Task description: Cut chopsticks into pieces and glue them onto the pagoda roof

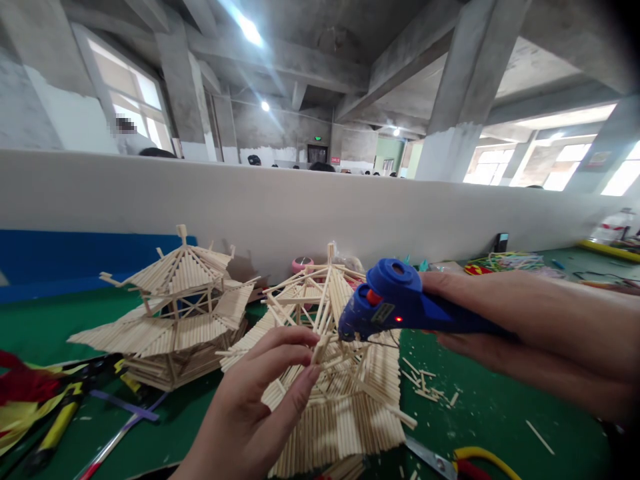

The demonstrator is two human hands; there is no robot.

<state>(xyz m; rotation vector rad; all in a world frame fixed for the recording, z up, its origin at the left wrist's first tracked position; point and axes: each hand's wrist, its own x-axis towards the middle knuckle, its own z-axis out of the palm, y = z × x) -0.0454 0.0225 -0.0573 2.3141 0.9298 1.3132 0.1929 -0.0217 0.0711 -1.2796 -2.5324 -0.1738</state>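
At lower centre of the frame, our left hand (250,413) comes in from the bottom edge, its thumb and fingertips pinched narrow on a short wooden stick (321,348) against the central stick model (345,427), a pagoda-like building of pale sticks with a slatted lower roof and a partly bare framework above. From the right edge, our right hand (540,320) is wrapped around a blue glue gun (395,307), which has a small red light glowing on its side; the nozzle tips downward just beside the left fingertips, and we cannot tell whether it touches the wood. At centre left we find a second stick model (173,320), with two slatted roofs, one above the other. Both models stand on a green tabletop (490,413). Loose stick pieces (425,388) lie to the right of the central model, and scissors (435,460) with yellow and red handles lie at the bottom edge, right of centre. A white partition (225,200) crosses the middle of the frame, with concrete columns (460,93) and windows (133,87) beyond it
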